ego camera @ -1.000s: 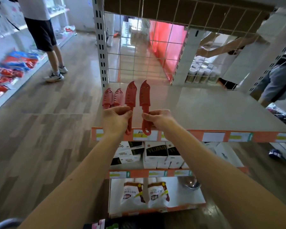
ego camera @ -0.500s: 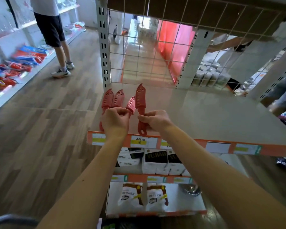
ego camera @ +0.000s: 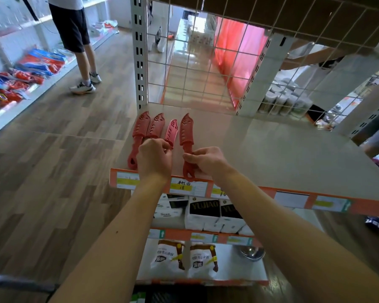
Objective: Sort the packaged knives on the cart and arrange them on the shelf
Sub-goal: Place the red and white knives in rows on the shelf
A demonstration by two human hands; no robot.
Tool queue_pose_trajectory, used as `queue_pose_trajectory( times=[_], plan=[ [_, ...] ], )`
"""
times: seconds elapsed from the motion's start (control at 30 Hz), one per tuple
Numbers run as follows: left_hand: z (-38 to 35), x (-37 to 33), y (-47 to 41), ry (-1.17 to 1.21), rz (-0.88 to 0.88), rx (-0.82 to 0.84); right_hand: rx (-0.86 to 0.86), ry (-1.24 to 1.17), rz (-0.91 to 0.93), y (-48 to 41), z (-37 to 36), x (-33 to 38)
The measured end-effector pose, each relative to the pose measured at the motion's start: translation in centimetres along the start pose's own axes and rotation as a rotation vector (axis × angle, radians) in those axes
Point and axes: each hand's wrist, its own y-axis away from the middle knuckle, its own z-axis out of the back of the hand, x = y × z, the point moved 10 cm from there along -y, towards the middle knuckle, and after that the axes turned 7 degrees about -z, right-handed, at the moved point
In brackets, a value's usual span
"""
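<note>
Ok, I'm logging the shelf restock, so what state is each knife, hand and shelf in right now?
Far-left knife: sheathed, flat on shelf.
Second knife: sheathed, flat, handle hidden by left hand.
Third knife: sheathed, tilted on edge, held by left hand.
Fourth knife: sheathed, handle gripped by right hand.
Top shelf: mostly bare.

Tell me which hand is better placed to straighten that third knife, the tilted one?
Probably the left hand: its fingers already pinch the third knife. The right hand is busy holding the fourth knife.

White boxes [ego camera: 202, 215] sit one level down, bagged goods [ego camera: 185, 260] beside a metal bowl [ego camera: 251, 253] lower.
</note>
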Motion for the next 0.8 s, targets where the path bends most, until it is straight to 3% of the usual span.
queue_pose_trajectory(
  times=[0.23, 0.47, 0.63, 0.8],
  plan=[
    [-1.2, -1.2, -0.6, -0.21, -0.15, 0.151, 0.007, 0.005, 0.009, -1.0, 0.4, -0.2],
    [-2.6, -0.9, 0.4, -0.335, -0.398, 0.465, 0.061, -0.08, 0.007, -1.0, 0.0, -0.6],
    [-4.0, -0.5, 2.0, -0.352, -0.381, 0.668, 0.067, -0.09, 0.008, -1.0, -0.1, -0.7],
    [-4.0, -0.8, 2.1, -0.338, -0.367, 0.682, 0.071, -0.08, 0.017, -1.1, 0.0, -0.8]
  ],
)
